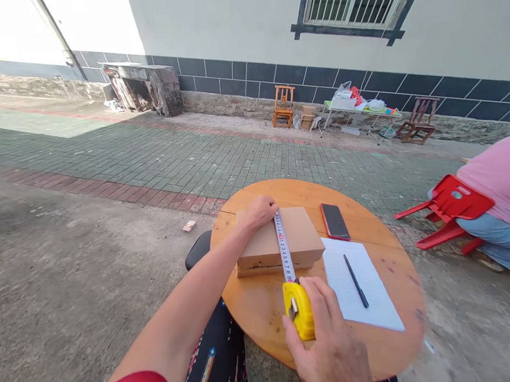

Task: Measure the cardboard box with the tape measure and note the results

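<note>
A flat brown cardboard box lies on a round wooden table. My right hand is closed around a yellow tape measure case at the box's near side. The white tape blade runs from the case across the box top to its far edge. There my left hand pinches the tape's end down against the box.
On the table to the right lie a sheet of paper with a black pen and a dark phone. A person in a pink shirt sits on a red plastic chair at the right. Chairs and a small table stand by the far wall.
</note>
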{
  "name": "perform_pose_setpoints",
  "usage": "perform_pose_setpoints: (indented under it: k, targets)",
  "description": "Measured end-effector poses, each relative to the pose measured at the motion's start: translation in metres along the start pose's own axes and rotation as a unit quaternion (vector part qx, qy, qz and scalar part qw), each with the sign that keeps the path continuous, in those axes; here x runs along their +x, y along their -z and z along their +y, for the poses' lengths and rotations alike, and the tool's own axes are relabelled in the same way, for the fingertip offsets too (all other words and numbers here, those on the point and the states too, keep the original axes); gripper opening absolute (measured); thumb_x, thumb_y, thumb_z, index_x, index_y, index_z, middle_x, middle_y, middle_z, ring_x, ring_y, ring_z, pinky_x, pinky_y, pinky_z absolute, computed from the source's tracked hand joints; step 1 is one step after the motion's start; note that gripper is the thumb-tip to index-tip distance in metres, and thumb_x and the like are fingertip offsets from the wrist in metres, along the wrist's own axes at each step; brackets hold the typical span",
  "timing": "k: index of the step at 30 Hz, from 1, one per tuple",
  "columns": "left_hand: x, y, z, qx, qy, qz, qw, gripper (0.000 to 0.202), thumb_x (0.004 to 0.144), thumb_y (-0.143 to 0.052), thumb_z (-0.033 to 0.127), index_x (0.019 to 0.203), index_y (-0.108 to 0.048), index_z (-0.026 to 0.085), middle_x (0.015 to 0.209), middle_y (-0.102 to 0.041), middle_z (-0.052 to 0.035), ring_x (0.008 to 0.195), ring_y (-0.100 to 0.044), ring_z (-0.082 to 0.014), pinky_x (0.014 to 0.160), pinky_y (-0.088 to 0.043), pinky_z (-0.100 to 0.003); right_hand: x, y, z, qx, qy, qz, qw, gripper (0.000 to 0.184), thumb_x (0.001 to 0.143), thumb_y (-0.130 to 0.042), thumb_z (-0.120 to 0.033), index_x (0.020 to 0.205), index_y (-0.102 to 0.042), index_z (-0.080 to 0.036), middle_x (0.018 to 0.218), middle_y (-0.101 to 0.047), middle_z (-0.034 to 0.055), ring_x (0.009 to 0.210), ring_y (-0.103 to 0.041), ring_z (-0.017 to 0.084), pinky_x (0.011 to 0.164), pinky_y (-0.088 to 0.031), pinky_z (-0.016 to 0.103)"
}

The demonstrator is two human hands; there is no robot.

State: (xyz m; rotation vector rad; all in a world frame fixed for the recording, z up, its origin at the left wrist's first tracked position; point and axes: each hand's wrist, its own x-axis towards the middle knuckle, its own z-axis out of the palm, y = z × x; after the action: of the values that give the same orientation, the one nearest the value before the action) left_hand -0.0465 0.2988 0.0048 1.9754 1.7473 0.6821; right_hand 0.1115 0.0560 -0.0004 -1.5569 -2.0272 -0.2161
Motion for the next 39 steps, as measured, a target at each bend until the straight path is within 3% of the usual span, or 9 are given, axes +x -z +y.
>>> perform_pose_setpoints:
  k: [5, 11, 18, 28, 32, 36, 39]
  targets:
    - [-0.002, 0.002, 0.001, 0.000, 0.000, -0.001, 1.000, 0.027, 0.096, -0.060, 0.040, 0.099, -0.065, 0.014, 0.092, -0.066, -0.0024, 0.079, -0.064, -0.0148, 0.072, -0.056, -0.032, -0.003, -0.003, 0.000, 0.004, 0.001, 0.004, 1.000, 0.046, 0.090, -0.052, -0.032, 0.134, -0.049, -0.020, 0.129, -0.065, 0.0138, 0.095, -0.073, 0.029, 0.050, -0.058, 0.032]
    - [-0.004, 0.004, 0.004, -0.002, -0.001, 0.003, 1.000, 0.027, 0.096, -0.060, 0.040, 0.096, -0.065, 0.014, 0.090, -0.066, -0.0020, 0.077, -0.064, -0.0143, 0.072, -0.056, -0.032, -0.004, -0.004, 0.001, 0.015, 0.004, 0.007, 1.000, 0.046, 0.091, -0.051, -0.031, 0.134, -0.048, -0.019, 0.129, -0.065, 0.0142, 0.096, -0.073, 0.029, 0.057, -0.061, 0.034]
    - [-0.004, 0.004, 0.003, -0.014, -0.002, 0.005, 1.000, 0.027, 0.096, -0.060, 0.040, 0.098, -0.065, 0.013, 0.093, -0.067, -0.0024, 0.080, -0.065, -0.0155, 0.073, -0.056, -0.033, -0.006, -0.006, 0.002, 0.029, -0.007, 0.010, 0.999, 0.047, 0.090, -0.051, -0.030, 0.135, -0.047, -0.018, 0.130, -0.064, 0.0149, 0.100, -0.072, 0.029, 0.052, -0.059, 0.031]
    - [-0.002, 0.002, 0.002, -0.042, -0.006, 0.007, 0.999, 0.028, 0.095, -0.061, 0.040, 0.104, -0.065, 0.014, 0.098, -0.067, -0.0035, 0.084, -0.065, -0.0166, 0.075, -0.057, -0.034, -0.005, -0.008, 0.008, 0.042, 0.009, 0.017, 0.999, 0.051, 0.087, -0.057, -0.030, 0.136, -0.046, -0.017, 0.128, -0.064, 0.0153, 0.103, -0.071, 0.029, 0.060, -0.062, 0.031]
    - [-0.005, 0.009, 0.006, -0.072, -0.015, 0.021, 0.997, 0.024, 0.096, -0.058, 0.037, 0.091, -0.064, 0.014, 0.083, -0.063, -0.0002, 0.072, -0.061, -0.0130, 0.068, -0.052, -0.029, -0.008, -0.012, 0.014, 0.042, 0.011, 0.037, 0.998, 0.052, 0.090, -0.056, -0.030, 0.138, -0.045, -0.016, 0.131, -0.063, 0.0166, 0.109, -0.070, 0.029, 0.069, -0.064, 0.033]
    - [-0.025, 0.028, 0.018, -0.113, -0.034, 0.057, 0.991, 0.028, 0.096, -0.045, 0.027, 0.076, -0.061, 0.016, 0.063, -0.052, 0.0041, 0.061, -0.050, -0.0115, 0.057, -0.038, -0.024, -0.015, -0.010, 0.023, 0.046, 0.006, 0.060, 0.997, 0.046, 0.094, -0.053, -0.028, 0.138, -0.046, -0.017, 0.135, -0.059, 0.0179, 0.117, -0.066, 0.030, 0.083, -0.063, 0.040]
    - [-0.061, 0.035, 0.035, -0.137, -0.060, 0.080, 0.986, 0.024, 0.093, -0.045, 0.030, 0.081, -0.063, 0.018, 0.068, -0.057, 0.0036, 0.065, -0.052, -0.0127, 0.059, -0.037, -0.025, -0.022, -0.007, 0.030, 0.066, 0.006, 0.085, 0.994, 0.043, 0.097, -0.050, -0.026, 0.139, -0.045, -0.018, 0.134, -0.059, 0.0178, 0.119, -0.065, 0.029, 0.084, -0.062, 0.038]
